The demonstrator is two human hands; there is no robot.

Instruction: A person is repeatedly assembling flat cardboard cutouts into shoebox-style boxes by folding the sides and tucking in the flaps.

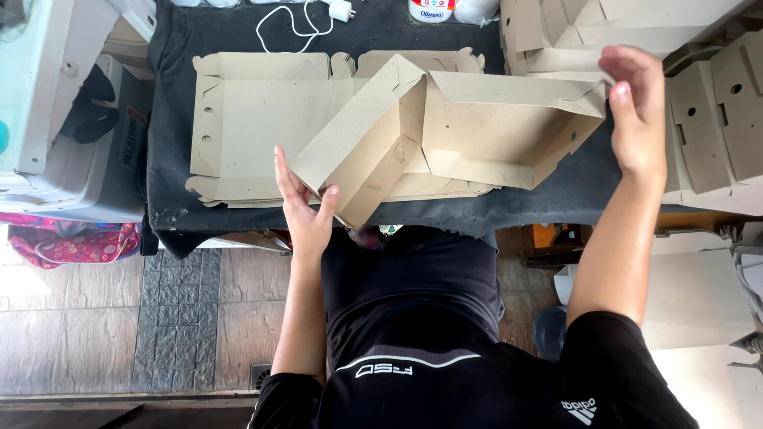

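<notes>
A half-folded brown cardboard box (477, 127) lies on the black-covered table (171, 71), its two tray halves hinged in the middle. My left hand (306, 202) presses flat against the outer wall of the left half near the table's front edge, thumb under the corner. My right hand (636, 111) is at the far right corner of the right half, fingers spread and touching its edge. Under the box lies a stack of flat, unfolded cardboard blanks (254, 119).
Piles of folded cardboard boxes (715, 119) stand at the right and back right. A white charger and cable (310, 20) and a white tub (431, 9) lie at the table's back. A white appliance (48, 119) and a pink bag (71, 242) are at the left.
</notes>
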